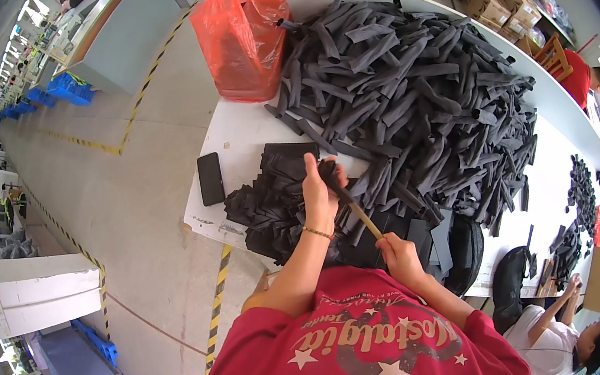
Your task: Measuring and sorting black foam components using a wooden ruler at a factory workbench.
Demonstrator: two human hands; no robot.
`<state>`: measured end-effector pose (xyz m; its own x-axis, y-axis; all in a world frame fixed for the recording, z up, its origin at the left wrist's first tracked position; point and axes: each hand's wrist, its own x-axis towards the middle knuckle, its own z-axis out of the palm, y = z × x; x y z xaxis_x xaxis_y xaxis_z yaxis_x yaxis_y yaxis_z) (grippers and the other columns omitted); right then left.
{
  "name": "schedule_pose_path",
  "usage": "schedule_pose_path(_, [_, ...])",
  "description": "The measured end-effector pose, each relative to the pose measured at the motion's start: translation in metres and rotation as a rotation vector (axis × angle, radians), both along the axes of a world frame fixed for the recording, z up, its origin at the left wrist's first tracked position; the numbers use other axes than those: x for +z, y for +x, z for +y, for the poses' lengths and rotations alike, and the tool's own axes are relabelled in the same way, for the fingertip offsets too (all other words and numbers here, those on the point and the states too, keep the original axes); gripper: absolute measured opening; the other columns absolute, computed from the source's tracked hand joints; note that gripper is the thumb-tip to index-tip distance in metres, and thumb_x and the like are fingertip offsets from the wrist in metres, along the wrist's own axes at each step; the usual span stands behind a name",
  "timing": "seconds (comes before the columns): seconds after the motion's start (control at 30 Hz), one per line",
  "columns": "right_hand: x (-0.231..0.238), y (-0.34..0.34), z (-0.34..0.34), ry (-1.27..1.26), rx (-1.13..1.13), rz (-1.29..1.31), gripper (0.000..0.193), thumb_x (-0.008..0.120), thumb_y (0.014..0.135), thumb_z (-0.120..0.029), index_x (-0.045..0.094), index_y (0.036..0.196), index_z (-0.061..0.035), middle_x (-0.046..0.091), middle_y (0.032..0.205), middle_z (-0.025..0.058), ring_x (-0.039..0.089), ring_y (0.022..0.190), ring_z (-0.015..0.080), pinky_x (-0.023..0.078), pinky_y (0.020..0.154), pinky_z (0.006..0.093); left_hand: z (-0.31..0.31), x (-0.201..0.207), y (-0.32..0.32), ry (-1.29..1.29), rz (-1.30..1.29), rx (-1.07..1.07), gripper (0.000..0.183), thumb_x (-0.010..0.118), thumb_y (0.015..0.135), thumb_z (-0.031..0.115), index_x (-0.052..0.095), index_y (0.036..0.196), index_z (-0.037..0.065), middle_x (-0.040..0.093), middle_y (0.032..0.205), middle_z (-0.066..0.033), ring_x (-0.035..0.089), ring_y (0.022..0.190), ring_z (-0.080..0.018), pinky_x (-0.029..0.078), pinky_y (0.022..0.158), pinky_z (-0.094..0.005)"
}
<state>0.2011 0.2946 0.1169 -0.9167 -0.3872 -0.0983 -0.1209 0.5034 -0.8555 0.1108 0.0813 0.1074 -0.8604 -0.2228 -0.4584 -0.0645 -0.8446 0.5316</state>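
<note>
We saw the left hand (318, 194) clenched around 1 dark fabric strip (329, 171), holding it upright just above the flattened stack of dark pieces (269, 199) at the near edge of the white worktop (237, 131). The right hand (398, 252) had its grip closed on the lower end of a thin wooden stick (360, 214), whose upper end ran up into the strip held by the left hand. Behind both hands rose the big heap of dark strips (415, 91), with an orange plastic bag (240, 34) at its far left and a black phone (210, 178) lying apart on the worktop's left side.

We judged 3 risks from here. The stick could slip out of the fabric if the left grip loosened, since only the fingers kept the strip on it. The heap leaned close to the hands, so a stray elbow could drag strips onto the sorted stack. The stack itself overhung the worktop edge, and a nudge could send pieces to the floor (138, 207).
</note>
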Motion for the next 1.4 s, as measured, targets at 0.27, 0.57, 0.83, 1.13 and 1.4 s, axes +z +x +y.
schedule_pose_path(0.27, [-0.015, 0.011, -0.015, -0.094, 0.028, -0.043, 0.016, 0.051, 0.096, -0.01, 0.06, 0.088, 0.0013, 0.053, 0.057, 0.0072, 0.051, 0.049, 0.0137, 0.041, 0.048, 0.0298, -0.013, -0.025, 0.008, -0.028, -0.108, 0.044, 0.04, 0.065, 0.09, 0.043, 0.055, 0.074, 0.007, 0.043, 0.051, 0.0037, 0.033, 0.036, -0.0056, 0.022, 0.037, -0.0215])
schedule_pose_path(0.57, [0.018, 0.004, -0.008, -0.034, 0.002, -0.204, 0.014, 0.054, 0.095, -0.01, 0.06, 0.088, 0.0012, 0.053, 0.056, 0.0104, 0.053, 0.048, 0.0176, 0.042, 0.047, 0.0316, 0.005, -0.013, 0.0, 0.025, -0.098, 0.059, 0.042, 0.061, 0.091, 0.047, 0.055, 0.079, 0.007, 0.047, 0.053, -0.0002, 0.039, 0.037, -0.0109, 0.031, 0.038, -0.0251])
schedule_pose_path(0.83, [0.009, 0.016, -0.014, -0.074, 0.037, -0.224, 0.012, 0.055, 0.094, -0.008, 0.059, 0.087, 0.0015, 0.055, 0.058, 0.0142, 0.056, 0.05, 0.022, 0.044, 0.049, 0.0329, -0.027, -0.018, -0.002, -0.037, -0.07, 0.108, 0.037, 0.06, 0.094, 0.041, 0.052, 0.075, 0.01, 0.036, 0.047, 0.0036, 0.027, 0.035, -0.0071, 0.02, 0.036, -0.0236])
schedule_pose_path(1.13, [0.045, 0.028, 0.027, 0.157, 0.19, -0.084, 0.012, 0.06, 0.091, -0.011, 0.059, 0.094, 0.0, 0.061, 0.067, 0.0162, 0.066, 0.059, 0.0287, 0.049, 0.053, 0.0394, -0.057, -0.043, -0.015, 0.139, -0.003, 0.253, 0.037, 0.051, 0.098, 0.04, 0.05, 0.073, 0.013, 0.034, 0.05, 0.0042, 0.027, 0.038, -0.0072, 0.022, 0.037, -0.0235])
schedule_pose_path(1.4, [0.023, -0.061, -0.075, -0.285, -0.188, 0.143, 0.015, 0.071, 0.084, -0.008, 0.062, 0.093, 0.0002, 0.054, 0.068, 0.0066, 0.05, 0.06, 0.0123, 0.041, 0.055, 0.0271, -0.012, -0.025, -0.014, 0.211, -0.258, 0.352, 0.032, 0.048, 0.1, 0.035, 0.047, 0.075, 0.013, 0.042, 0.057, 0.0021, 0.034, 0.045, -0.0099, 0.029, 0.043, -0.0256])
